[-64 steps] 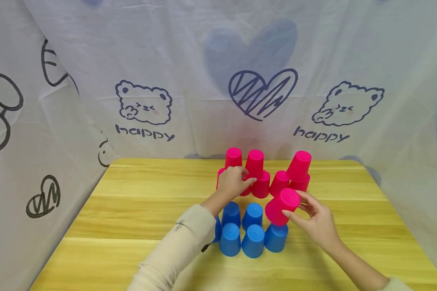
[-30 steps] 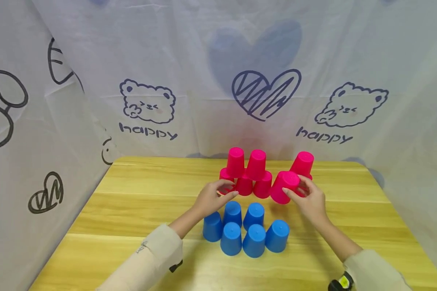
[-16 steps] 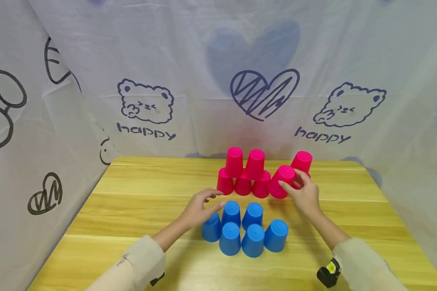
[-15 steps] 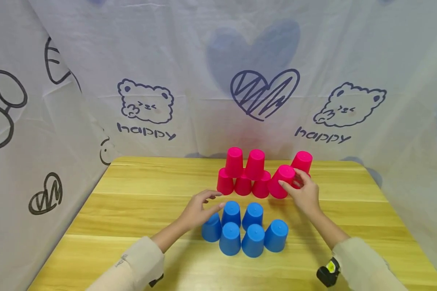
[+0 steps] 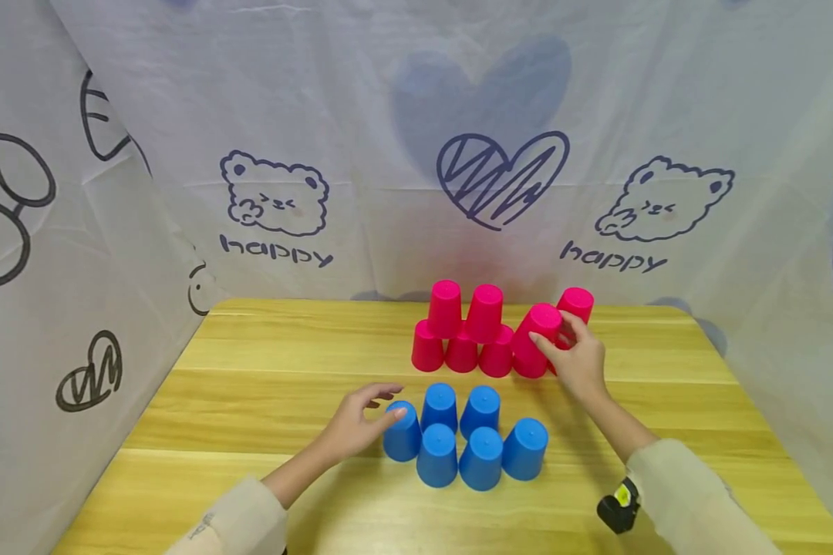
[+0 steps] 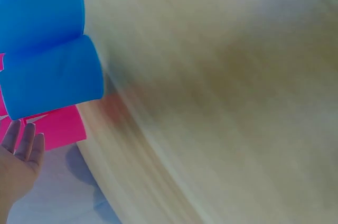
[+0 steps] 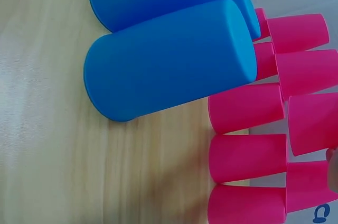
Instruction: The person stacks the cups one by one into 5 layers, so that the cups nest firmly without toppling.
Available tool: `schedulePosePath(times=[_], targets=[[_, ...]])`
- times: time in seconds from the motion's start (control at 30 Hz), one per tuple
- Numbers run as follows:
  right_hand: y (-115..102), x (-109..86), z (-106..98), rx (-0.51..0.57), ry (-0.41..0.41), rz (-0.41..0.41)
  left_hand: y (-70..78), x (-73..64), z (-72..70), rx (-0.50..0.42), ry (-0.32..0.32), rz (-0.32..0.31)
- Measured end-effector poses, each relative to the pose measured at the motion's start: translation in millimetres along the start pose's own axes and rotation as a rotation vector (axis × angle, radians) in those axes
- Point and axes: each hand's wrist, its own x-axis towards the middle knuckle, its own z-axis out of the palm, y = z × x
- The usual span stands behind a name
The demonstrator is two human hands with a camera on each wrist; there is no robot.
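In the head view my right hand (image 5: pixel 578 356) holds an upside-down pink cup (image 5: pixel 537 327) between thumb and fingers. That cup is level with the upper row in the right wrist view, left of another raised pink cup (image 5: pixel 576 303). Two more upper pink cups, one at the far left (image 5: pixel 445 308) and one beside it (image 5: pixel 484 314), stand on a bottom row of pink cups (image 5: pixel 496 353). My left hand (image 5: pixel 352 425) is empty with fingers apart, its thumb overlapping the leftmost blue cup (image 5: pixel 402 435) in the head view.
Several upside-down blue cups (image 5: pixel 482 462) stand in two rows nearer me, in front of the pink ones. The wooden table (image 5: pixel 250 362) ends at a printed cloth backdrop (image 5: pixel 382 223). A dark device with a yellow spot (image 5: pixel 619 505) is at my right sleeve.
My right hand has carried the pink cup from over the blue cups back and up to the pink upper row. My left hand has drawn away from the pink cups, toward me and left.
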Motion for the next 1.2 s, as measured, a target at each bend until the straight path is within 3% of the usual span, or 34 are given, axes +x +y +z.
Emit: schedulePosePath(times=[0.37, 0.97, 1.2], targets=[[-2.0, 13.8, 8.9, -0.070, 0.016, -0.019, -8.4, -17.4, 7.8, -0.023, 0.043, -0.007], [-6.4, 24.6, 20.0, -0.051, 0.071, 0.009, -15.5, -22.6, 17.8, -0.055, 0.051, -0.062], [-12.1, 23.3, 25.1, -0.062, 0.102, 0.013, -18.8, -22.0, 22.8, -0.038, 0.068, -0.050]])
